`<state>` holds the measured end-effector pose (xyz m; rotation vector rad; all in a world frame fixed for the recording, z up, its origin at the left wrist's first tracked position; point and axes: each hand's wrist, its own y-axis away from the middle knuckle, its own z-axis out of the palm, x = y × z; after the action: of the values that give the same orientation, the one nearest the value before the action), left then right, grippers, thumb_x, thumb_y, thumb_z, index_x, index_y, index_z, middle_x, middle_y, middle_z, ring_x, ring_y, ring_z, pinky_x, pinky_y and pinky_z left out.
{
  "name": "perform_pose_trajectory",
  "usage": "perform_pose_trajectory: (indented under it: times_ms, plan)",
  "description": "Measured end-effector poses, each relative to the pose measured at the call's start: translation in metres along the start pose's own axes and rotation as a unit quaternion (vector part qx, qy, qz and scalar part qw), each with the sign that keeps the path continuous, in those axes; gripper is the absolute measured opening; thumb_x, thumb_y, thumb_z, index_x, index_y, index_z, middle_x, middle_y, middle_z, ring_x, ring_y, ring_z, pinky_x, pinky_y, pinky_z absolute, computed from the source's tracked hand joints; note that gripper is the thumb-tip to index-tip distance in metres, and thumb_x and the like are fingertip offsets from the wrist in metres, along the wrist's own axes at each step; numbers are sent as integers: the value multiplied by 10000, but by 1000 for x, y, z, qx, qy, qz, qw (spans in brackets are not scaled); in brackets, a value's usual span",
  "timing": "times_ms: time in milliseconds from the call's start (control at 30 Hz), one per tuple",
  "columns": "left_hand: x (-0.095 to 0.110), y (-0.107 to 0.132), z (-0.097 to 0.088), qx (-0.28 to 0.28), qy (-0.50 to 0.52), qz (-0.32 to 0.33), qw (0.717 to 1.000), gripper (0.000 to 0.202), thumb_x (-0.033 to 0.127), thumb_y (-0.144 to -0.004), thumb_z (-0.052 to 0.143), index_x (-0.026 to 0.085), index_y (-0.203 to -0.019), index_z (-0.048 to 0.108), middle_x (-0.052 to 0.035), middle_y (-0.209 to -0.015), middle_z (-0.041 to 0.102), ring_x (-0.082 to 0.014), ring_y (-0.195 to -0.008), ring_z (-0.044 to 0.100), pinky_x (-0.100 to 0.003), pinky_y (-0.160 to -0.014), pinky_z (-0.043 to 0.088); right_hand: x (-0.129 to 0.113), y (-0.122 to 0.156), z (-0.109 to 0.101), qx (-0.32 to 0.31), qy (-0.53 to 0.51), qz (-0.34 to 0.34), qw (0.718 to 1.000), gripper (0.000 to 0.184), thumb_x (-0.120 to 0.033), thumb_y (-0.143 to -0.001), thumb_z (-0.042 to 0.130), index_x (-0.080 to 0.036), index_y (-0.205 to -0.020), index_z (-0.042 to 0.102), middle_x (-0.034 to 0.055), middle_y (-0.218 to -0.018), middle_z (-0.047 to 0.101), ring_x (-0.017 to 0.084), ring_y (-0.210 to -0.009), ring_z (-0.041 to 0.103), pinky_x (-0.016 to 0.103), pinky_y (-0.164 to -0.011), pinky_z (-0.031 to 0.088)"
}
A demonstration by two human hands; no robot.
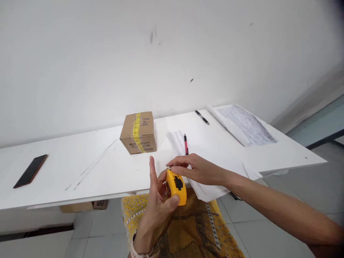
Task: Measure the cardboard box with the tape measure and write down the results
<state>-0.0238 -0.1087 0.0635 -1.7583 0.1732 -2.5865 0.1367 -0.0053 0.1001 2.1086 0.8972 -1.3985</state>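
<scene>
A yellow tape measure (176, 186) with a black button sits in my left hand (157, 204), held between thumb and fingers just in front of the table's near edge. My index finger sticks up. My right hand (193, 168) reaches in from the right and pinches the tape's tip at the top of the case. A small cardboard box (138, 132) sealed with yellow tape stands on the white table (80, 168), a short way beyond my hands.
A dark phone (31, 170) lies at the table's left. A red pen (185, 144) rests on printed sheets (177, 141) by my right hand. A black pen (202, 117) and a larger printed paper stack (243, 123) lie at the back right. Yellow patterned cloth (188, 229) covers my lap.
</scene>
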Motion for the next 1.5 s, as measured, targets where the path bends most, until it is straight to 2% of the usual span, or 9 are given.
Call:
perform_pose_trajectory:
  times_ms: [200,367,467,600,733,800,933,1133,1500]
  plan:
    - [20,12,-16,53,2,15,998,1264,416,-734,838,371,-1565,-114,-141,-1389,574,-264,-1051,635,-334,-827,479,-17,-30,10,-44,-92,-2,995,308,-484,-839,658,-234,-989,759,51,-859,730,208,-797,644,338,-705,475]
    - [29,12,-31,115,-19,86,989,1211,388,-665,882,389,-1578,87,-136,-1512,469,-233,-945,627,-334,-787,490,-35,-50,22,-83,-145,1,986,238,-428,-804,714,-208,-888,688,25,-840,664,166,-785,589,323,-745,449]
    - [33,10,-41,140,-27,88,986,1153,384,-673,875,385,-1573,152,-128,-1498,483,-228,-935,624,-323,-776,493,-44,-68,17,-96,-147,-3,984,244,-423,-822,700,-194,-880,637,17,-832,626,150,-770,549,324,-748,435]
    - [33,10,-56,118,-5,13,993,987,400,-755,804,318,-1564,246,-127,-1302,632,-266,-992,644,-342,-798,502,-53,-121,-16,37,-71,-45,996,198,-380,-860,647,-182,-859,653,38,-864,632,150,-770,525,319,-735,432]
    - [35,11,-60,58,88,-79,991,691,418,-730,800,203,-1352,589,-150,-1183,671,-292,-914,682,-417,-824,531,-48,-194,-54,194,-44,-74,977,140,-260,-871,590,-165,-828,685,45,-872,650,136,-765,517,290,-729,425]
    - [41,8,-58,41,144,-92,984,555,435,-749,774,179,-1229,665,-152,-1151,678,-300,-868,699,-458,-824,542,-38,-227,-64,212,-33,-49,976,133,-221,-848,593,-162,-792,698,34,-807,642,122,-720,502,278,-718,417]
    - [61,-6,-55,66,190,-86,976,432,475,-818,693,115,-1056,717,-162,-1102,696,-299,-826,712,-470,-816,561,-18,-267,-64,205,-32,-11,978,110,-208,-813,603,-160,-769,691,13,-680,607,120,-637,500,268,-641,400]
    - [73,-22,-67,104,185,-100,972,409,465,-836,669,88,-984,731,-174,-1105,713,-290,-812,714,-487,-852,566,-7,-284,-52,208,-22,11,978,96,-196,-767,616,-159,-693,665,14,-657,630,131,-649,521,256,-621,375]
    - [66,-11,-61,102,210,-102,967,385,441,-856,659,130,-1071,733,-158,-1108,727,-291,-825,720,-402,-730,590,9,-275,-40,184,-109,35,976,255,-406,-785,661,-172,-704,601,-5,-675,633,123,-639,539,247,-612,413]
